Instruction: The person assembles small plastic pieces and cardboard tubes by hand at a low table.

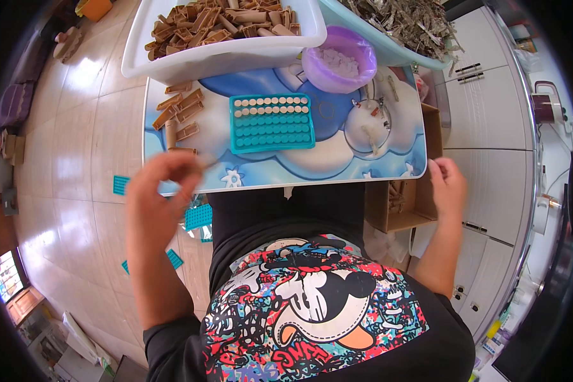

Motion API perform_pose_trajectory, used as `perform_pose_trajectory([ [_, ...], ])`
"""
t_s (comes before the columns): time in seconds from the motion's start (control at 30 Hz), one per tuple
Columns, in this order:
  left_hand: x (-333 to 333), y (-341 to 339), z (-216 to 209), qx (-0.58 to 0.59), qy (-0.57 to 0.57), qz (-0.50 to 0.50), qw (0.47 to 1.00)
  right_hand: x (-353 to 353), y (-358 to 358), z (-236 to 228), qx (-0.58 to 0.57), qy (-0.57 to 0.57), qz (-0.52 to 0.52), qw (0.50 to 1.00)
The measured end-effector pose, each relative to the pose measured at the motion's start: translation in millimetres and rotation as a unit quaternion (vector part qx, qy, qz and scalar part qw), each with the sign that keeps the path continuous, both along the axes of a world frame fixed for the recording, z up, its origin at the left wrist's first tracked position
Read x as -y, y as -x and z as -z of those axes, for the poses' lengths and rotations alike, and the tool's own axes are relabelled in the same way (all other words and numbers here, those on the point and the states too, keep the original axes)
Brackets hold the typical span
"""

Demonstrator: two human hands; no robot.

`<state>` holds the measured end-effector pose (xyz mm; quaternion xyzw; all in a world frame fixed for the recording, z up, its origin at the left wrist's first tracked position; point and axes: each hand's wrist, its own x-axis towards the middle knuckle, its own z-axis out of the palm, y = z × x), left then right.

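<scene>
My left hand (169, 178) hovers over the table's near left corner, close to several loose brown plastic pieces (183, 109). Its fingers are curved, with a gap between thumb and forefinger; the tips are slightly blurred. My right hand (447, 181) is beside the table's right edge, above a cardboard box (414, 213) holding similar brown pieces. Its fingers are curled closed, and whatever they might hold is hidden. Mid-table lies a teal tray (272, 148) with rows of round wells. Small pale discs (270, 106) fill its two far rows; the nearer rows show teal.
A white tub (226, 56) heaped with brown pieces stands at the back, beside a pale blue basin (388, 48) of thin metallic-looking strips. A purple bowl (318, 76) contains whitish bits. Small parts lie on a round clear dish (363, 137). Teal trays (198, 217) are down to the left.
</scene>
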<state>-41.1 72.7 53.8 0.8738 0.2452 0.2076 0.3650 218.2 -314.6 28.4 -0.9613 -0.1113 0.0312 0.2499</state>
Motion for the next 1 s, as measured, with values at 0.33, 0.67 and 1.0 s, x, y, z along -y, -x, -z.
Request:
perform_pose_trajectory([
  [0.33, 82.6, -21.3, 42.7, -0.073, 0.308, 0.461, 0.829, -88.3, 8.2, 49.6, 0.000, -0.070, -0.147, 0.987],
  [0.67, 96.3, -32.1, 58.0, -0.070, 0.692, 0.334, 0.636, -84.3, 18.7, 4.3, -0.032, -0.508, -0.067, 0.858],
  [1.0, 86.8, -47.1, 58.2, -0.021, 0.782, 0.146, 0.606, -122.8, 103.0, 7.6, -0.160, -0.331, -0.384, 0.847],
])
